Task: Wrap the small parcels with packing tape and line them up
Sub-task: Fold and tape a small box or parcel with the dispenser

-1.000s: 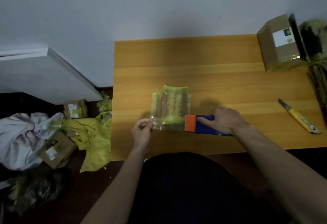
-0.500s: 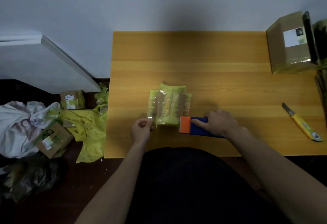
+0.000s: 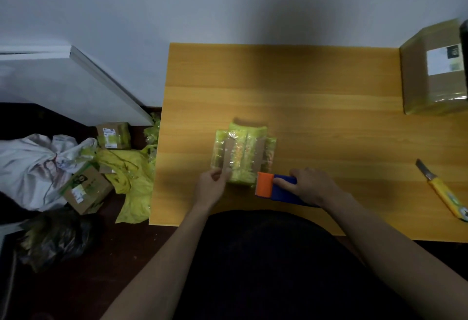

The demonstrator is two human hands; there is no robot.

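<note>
I have the small parcel lying near the front-left of the desk, close enough to reach with both arms; my left hand pinches the loose clear tape at the parcel's near left corner, its grip closed on that tape, I judge to keep it taut; my right hand is clamped round the blue and orange tape dispenser, orange head just beside the parcel's near right corner, placed to cut or lay tape; the yellow utility knife and a cardboard box sit well apart, to the right.
</note>
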